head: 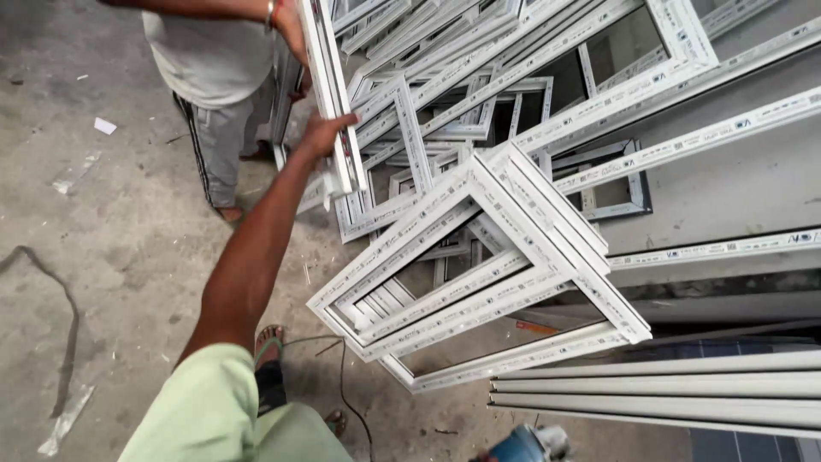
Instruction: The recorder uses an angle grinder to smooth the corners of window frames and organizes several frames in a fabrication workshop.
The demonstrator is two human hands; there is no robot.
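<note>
at the top of the view, a little left of the middle, the left hand [323, 133] is stretched out from a pale green sleeve [205, 411] and grips the edge of a white window frame [329, 81] that stands almost upright; the fingers are closed around its lower part, thumb on the near side; a co-worker's hand [291, 26] holds the same frame higher up, and this person stands just behind it in a light shirt and grey trousers with a dark stripe; to the right of the frame, many other white frames [479, 257] lie in a loose pile, leaning one over another, and the nearest one rests tilted in the middle of the view; long white profile bars [667, 389] lie side by side at the lower right; at the bottom edge a blue power tool [522, 447] shows, and the right hand is cut off by the edge there, so i cannot tell its grip; a thin cable [346, 376] runs over the grey concrete floor [111, 257] near a sandalled foot [268, 340].
</note>
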